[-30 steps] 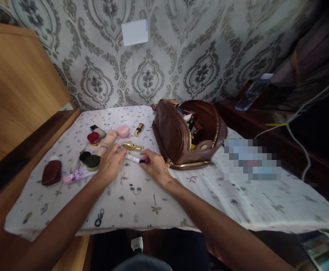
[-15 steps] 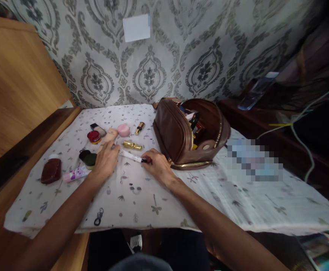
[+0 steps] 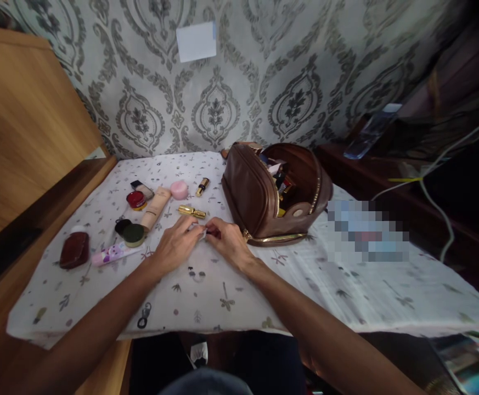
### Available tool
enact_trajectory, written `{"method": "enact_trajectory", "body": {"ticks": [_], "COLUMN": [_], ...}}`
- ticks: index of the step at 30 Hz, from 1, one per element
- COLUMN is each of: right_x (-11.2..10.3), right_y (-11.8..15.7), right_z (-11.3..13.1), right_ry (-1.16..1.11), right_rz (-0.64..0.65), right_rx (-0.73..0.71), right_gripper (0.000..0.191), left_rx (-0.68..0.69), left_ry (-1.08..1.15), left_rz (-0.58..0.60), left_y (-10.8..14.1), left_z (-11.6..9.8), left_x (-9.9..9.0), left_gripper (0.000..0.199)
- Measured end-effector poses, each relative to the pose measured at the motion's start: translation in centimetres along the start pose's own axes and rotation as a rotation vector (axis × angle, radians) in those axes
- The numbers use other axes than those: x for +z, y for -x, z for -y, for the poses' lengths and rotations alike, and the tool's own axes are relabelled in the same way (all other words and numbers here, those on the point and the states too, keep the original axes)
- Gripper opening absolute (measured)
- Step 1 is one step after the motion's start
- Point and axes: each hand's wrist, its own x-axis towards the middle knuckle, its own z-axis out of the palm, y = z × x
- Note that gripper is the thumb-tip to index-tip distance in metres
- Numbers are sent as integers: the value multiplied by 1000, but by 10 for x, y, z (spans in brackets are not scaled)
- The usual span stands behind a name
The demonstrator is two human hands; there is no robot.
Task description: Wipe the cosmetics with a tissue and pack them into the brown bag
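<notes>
My left hand (image 3: 178,244) and my right hand (image 3: 227,240) meet near the middle of the table, fingers closed on a slim white tube with a black cap (image 3: 203,234). Only a sliver of the tube shows between the fingertips; the rest is hidden. Just beyond my fingers lies a gold lipstick tube (image 3: 192,211). To the left of my left hand are a beige squeeze tube (image 3: 157,209), a dark green round jar (image 3: 134,235) and a pink-and-purple tube (image 3: 111,253). The open brown cosmetic bag (image 3: 251,189), holding several items, stands beyond my right hand.
Farther back lie a pink round container (image 3: 179,190), a small gold-and-black bottle (image 3: 202,187) and a red jar (image 3: 136,200). A dark red bottle (image 3: 74,249) lies at the left. Right of the bag is a blurred-out item (image 3: 368,233); a wooden panel (image 3: 33,99) borders the left.
My left hand has moved right along the white tube to my right hand, covering most of it. The beige tube is now uncovered. My right hand stays nearly in place.
</notes>
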Motion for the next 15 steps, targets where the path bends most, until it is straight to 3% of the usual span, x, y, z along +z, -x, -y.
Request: {"method": "enact_trajectory", "body": {"ticks": [4, 10, 15], "right_x": [0, -2, -5], "right_y": [0, 2, 3], "right_z": [0, 1, 4], "right_ry": [-9, 14, 70], "right_rz": [-6, 7, 40], "right_rx": [7, -10, -8], "right_gripper": [25, 9, 9], "left_rx": [-10, -51, -112], "left_ry": [-10, -29, -95], "left_rz": [19, 20, 49], "left_y": [2, 4, 5], "left_z": [6, 17, 27], "left_x": [-1, -8, -21], "left_gripper": [27, 25, 24]}}
